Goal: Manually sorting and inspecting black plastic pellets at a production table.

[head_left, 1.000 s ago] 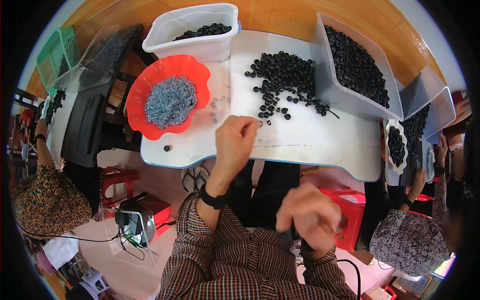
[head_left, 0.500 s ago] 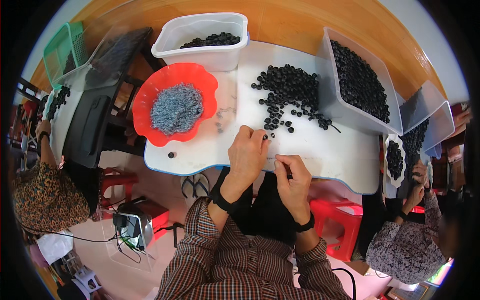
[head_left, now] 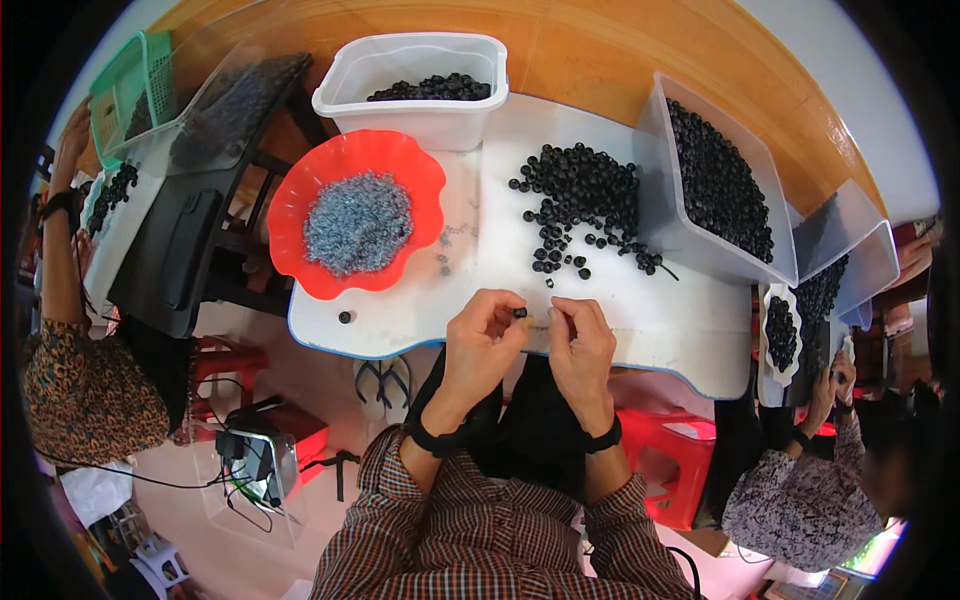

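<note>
My left hand (head_left: 478, 345) is closed in a pinch at the front edge of the white table, with a small black round part (head_left: 520, 313) between thumb and forefinger. Close beside it on the right, my right hand (head_left: 583, 345) has thumb and forefinger pressed together; what they hold, if anything, is too small to make out. Just beyond both hands lies a loose heap of black round parts (head_left: 590, 190), with several strays near me. A red wavy-rimmed bowl (head_left: 290, 190) of small clear bluish pieces (head_left: 358, 222) stands to the left.
A white tub (head_left: 420, 125) of black parts stands behind the bowl, and a clear bin (head_left: 655, 190) of them at the right. One black part (head_left: 345, 317) lies near the left table edge (head_left: 390, 340). Co-workers sit on both sides; a red stool (head_left: 665, 460) is right of me.
My left hand has drawn back toward me and turned, showing the black part in its fingertips. My right hand has risen slightly beside it. The left co-worker's arm now reaches up to the green basket.
</note>
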Demonstrator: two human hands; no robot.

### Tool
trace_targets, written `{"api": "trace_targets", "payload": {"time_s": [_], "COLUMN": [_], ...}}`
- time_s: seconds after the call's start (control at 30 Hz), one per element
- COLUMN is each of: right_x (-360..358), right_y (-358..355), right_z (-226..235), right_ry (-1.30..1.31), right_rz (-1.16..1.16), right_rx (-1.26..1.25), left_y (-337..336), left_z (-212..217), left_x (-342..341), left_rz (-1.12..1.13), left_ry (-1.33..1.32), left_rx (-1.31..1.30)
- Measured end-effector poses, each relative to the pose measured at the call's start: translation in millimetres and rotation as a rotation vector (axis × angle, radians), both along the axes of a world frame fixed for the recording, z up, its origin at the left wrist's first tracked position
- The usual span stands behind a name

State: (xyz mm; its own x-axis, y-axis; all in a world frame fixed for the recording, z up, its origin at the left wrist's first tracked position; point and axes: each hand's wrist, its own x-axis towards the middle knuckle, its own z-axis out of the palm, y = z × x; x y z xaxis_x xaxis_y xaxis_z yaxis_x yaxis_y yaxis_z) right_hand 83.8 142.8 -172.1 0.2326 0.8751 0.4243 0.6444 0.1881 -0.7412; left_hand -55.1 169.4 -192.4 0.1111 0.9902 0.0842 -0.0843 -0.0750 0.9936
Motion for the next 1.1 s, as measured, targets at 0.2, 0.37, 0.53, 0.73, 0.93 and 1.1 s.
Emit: {"api": "trace_targets", "payload": {"time_s": [0.2, 0.37, 0.53, 0.73, 0.93, 1.1], "right_x": [-11.6, -24.5, -35.8, -48.0, -64.0, -65.5], "right_y": [2.0, 12.2, 29.3, 56.4, 80.5, 82.1], "right_z": [-0.6, 1.2, 6.2, 16.1, 4.0, 2.3], "right_ry": [0.027, 0.035, -0.062, -0.313, -0.544, -0.579], "right_rz": [0.065, 0.132, 0.206, 0.261, 0.263, 0.265], "right_rx": [-0.055, -0.048, -0.017, -0.045, -0.071, -0.130], "left_y": [-10.2, -12.0, -11.0, -6.6, -5.5, -10.5], "left_z": [6.0, 1.8, 4.4, 2.8, -3.8, 0.3], "left_x": [-10.7, -26.4, -43.7, -51.7, -57.6, -62.2], "left_rz": [-0.113, -0.124, -0.047, 0.079, 0.048, 0.060], "left_ry": [-0.221, -0.452, -0.438, -0.522, -0.514, -0.489], "left_rx": [-0.076, -0.251, -0.302, -0.385, -0.402, -0.412]}}
